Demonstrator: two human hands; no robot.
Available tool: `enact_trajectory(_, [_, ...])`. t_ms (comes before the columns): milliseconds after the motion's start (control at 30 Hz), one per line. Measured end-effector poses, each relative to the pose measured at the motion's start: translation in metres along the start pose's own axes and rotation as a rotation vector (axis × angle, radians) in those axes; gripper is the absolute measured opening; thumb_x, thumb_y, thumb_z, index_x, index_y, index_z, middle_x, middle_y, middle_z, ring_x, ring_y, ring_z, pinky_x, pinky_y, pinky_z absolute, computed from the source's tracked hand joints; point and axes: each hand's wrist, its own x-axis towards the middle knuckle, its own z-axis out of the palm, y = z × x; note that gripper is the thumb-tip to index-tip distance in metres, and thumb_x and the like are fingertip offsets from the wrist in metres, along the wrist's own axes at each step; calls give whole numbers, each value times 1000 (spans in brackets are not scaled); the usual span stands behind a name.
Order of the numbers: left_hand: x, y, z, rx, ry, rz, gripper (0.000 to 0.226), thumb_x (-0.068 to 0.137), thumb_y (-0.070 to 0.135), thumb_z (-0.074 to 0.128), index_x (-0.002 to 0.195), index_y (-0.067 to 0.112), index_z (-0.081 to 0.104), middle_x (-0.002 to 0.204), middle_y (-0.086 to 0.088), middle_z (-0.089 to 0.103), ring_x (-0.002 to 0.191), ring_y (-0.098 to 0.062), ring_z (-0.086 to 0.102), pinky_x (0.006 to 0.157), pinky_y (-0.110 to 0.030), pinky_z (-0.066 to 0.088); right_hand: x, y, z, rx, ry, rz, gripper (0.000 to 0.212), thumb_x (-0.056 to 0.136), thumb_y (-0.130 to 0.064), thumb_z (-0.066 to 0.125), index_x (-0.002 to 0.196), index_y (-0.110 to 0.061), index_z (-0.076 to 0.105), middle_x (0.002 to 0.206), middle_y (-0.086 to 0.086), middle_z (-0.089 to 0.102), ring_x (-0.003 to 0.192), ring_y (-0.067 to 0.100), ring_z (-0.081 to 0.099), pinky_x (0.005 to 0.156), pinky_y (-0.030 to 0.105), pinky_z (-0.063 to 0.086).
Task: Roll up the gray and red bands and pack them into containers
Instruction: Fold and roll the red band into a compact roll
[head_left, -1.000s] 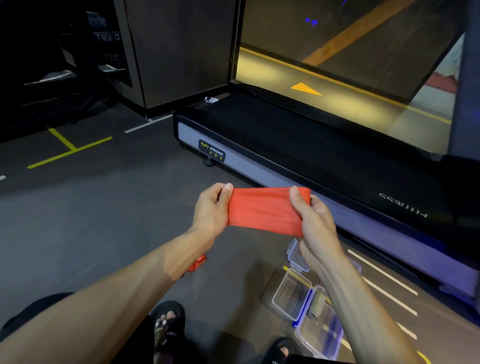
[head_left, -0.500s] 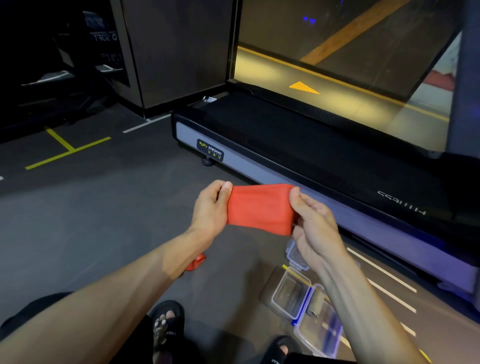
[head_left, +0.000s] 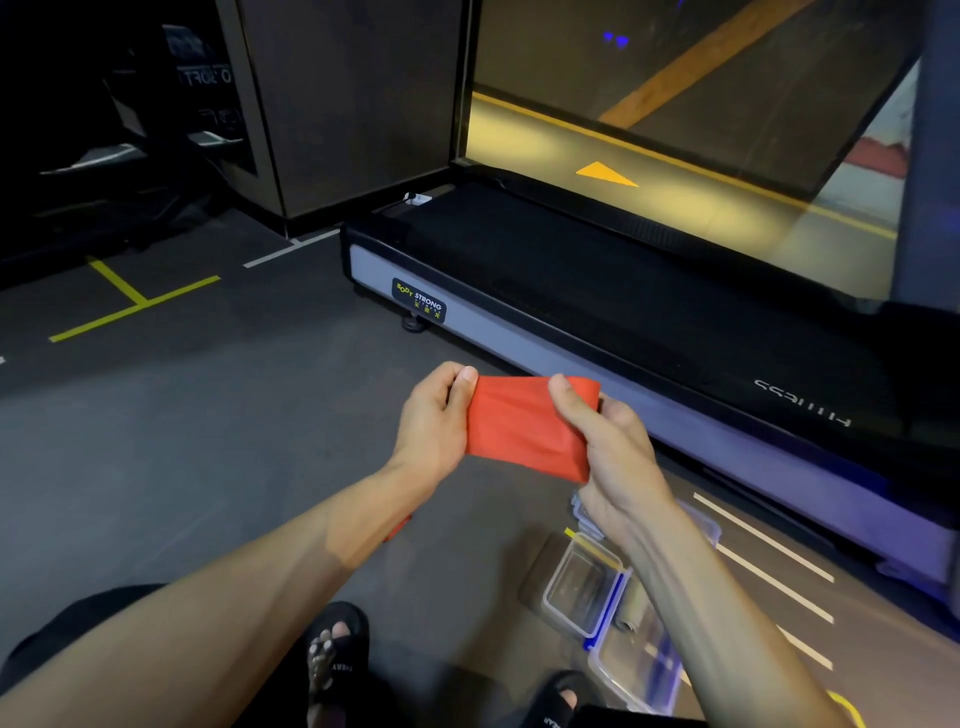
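A red band (head_left: 524, 423) is stretched flat between both hands at chest height over the floor. My left hand (head_left: 434, 421) pinches its left end with thumb on top. My right hand (head_left: 608, 441) grips the right end, thumb across the front and fingers behind. A loose tail of the red band (head_left: 399, 527) shows under my left forearm. On the floor below my right arm, a clear container (head_left: 582, 590) with blue clips lies open. A rolled gray band (head_left: 631, 613) sits in a second clear container (head_left: 636, 670) beside it.
A treadmill (head_left: 623, 332) with a gray side rail runs across the floor ahead and to the right. White and yellow lines mark the dark floor. My sandaled feet (head_left: 332, 660) are at the bottom. A clear lid (head_left: 701, 519) lies behind my right wrist.
My right hand has shifted its grip along the band's right end, first closing toward the left hand and then taking a fuller hold. The left hand has stayed put.
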Motion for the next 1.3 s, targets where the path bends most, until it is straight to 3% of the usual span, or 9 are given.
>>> enact_trajectory(167, [0,1,-2,9,4,-15,34,108,31,45,85,10,56,69,8,47,64,-7,41,62,-30,37,-1,-1,-2,8,-5,-3,53,93,-35,68,122,8,64,103,16,74,95,25,71,96,51,56])
enact_trajectory(300, [2,1,-3,16,16,-11,33,108,31,45,82,12,54,68,11,47,64,-6,42,62,-30,38,-5,-2,0,23,-64,45,66,88,-45,65,130,6,62,126,28,67,107,31,64,109,66,42])
enact_trajectory(533, [1,0,1,6,-3,21,34,108,32,46,80,14,53,66,12,45,62,-6,40,61,-30,36,-5,-4,-2,53,-65,56,55,90,-41,60,124,2,68,124,28,68,109,33,65,109,62,45])
enact_trajectory(633, [0,1,1,13,-14,25,34,108,31,46,78,17,52,64,14,44,61,-5,40,60,-29,35,-3,0,-1,96,4,95,53,96,-39,56,127,4,64,126,28,67,111,34,66,100,58,51])
enact_trajectory(767, [-4,3,4,19,-35,32,33,108,31,45,80,15,52,64,14,44,60,-5,39,58,-26,34,2,2,2,105,3,179,48,106,-43,44,125,-4,65,116,15,75,97,27,73,60,31,59])
enact_trajectory(867, [-3,4,5,14,-31,46,34,108,31,46,79,16,52,64,15,44,60,-3,39,57,-24,34,2,2,8,56,-16,178,59,88,-58,62,120,-8,68,108,14,76,88,23,73,51,25,53])
enact_trajectory(1000, [-2,5,3,-8,-24,42,34,108,29,47,75,20,51,61,16,44,59,-3,39,56,-23,35,4,8,13,25,19,94,24,91,-21,73,107,-4,69,89,12,72,69,16,70,46,24,50])
enact_trajectory(1133, [0,5,1,-5,-12,29,35,108,30,47,74,25,51,60,18,46,59,-1,40,56,-21,34,6,8,10,79,-13,105,29,92,-16,71,116,0,69,99,15,75,82,19,73,70,35,63])
enact_trajectory(1300, [-1,6,1,11,-19,40,33,108,31,47,77,21,53,63,16,48,61,-2,42,58,-24,36,2,4,10,78,-39,89,41,83,-24,73,116,1,70,104,15,76,92,22,73,100,53,53])
